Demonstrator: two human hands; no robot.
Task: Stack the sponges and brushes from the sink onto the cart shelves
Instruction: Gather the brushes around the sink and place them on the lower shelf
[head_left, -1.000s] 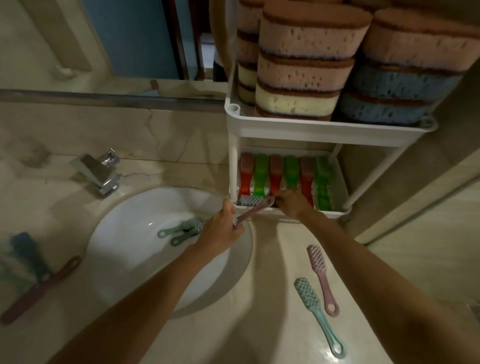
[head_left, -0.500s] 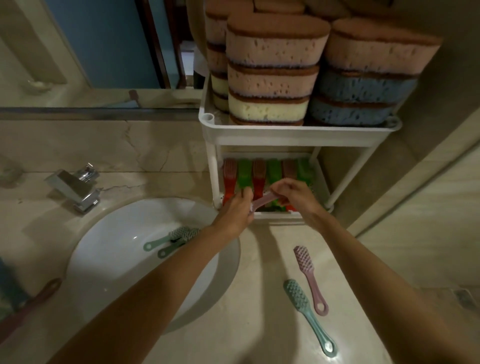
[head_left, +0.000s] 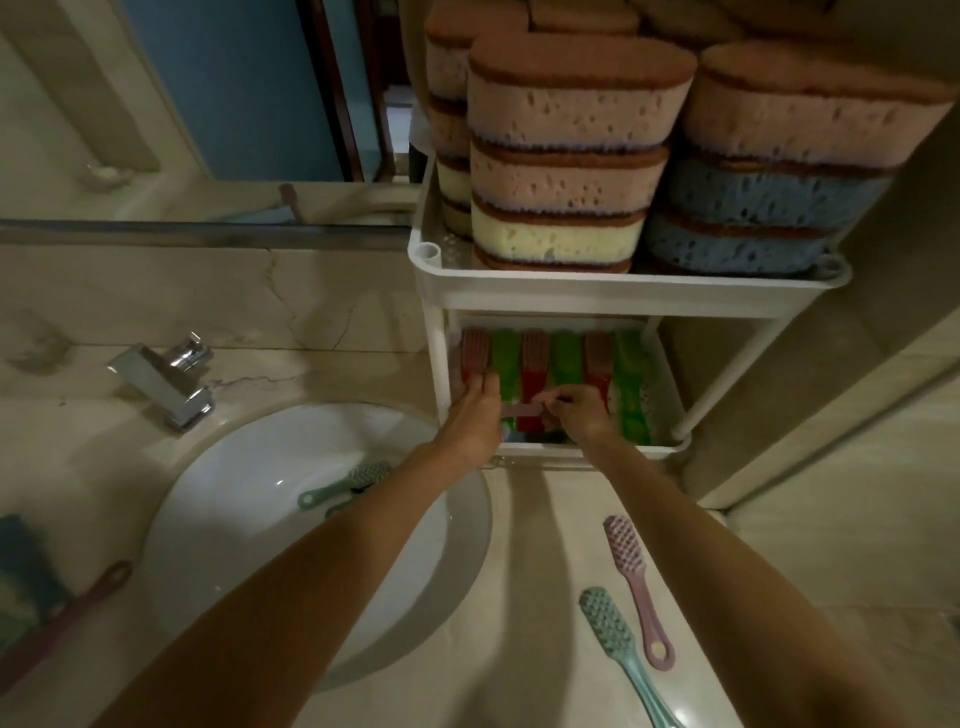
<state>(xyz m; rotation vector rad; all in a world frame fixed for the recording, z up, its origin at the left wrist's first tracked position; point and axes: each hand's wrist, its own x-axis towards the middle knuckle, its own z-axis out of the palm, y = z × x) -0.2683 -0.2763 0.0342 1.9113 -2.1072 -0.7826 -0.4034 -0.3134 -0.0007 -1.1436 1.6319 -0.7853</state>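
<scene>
Both hands reach into the cart's lower shelf (head_left: 670, 447), left hand (head_left: 475, 413) and right hand (head_left: 579, 415) each pinching an end of 1 pink brush (head_left: 521, 410) above the red and green brushes (head_left: 535, 364); sponges (head_left: 566, 156) fill the upper shelf; 2 brushes lie in the sink (head_left: 218, 499), 2 more on the surface (head_left: 524, 649).

We look down on a dim bathroom: a beige marble counter (head_left: 524, 613) with a cracked backsplash (head_left: 208, 296), a chrome faucet (head_left: 166, 382) at far left, and a mirror (head_left: 208, 104) reflecting a blue wall beyond.
</scene>
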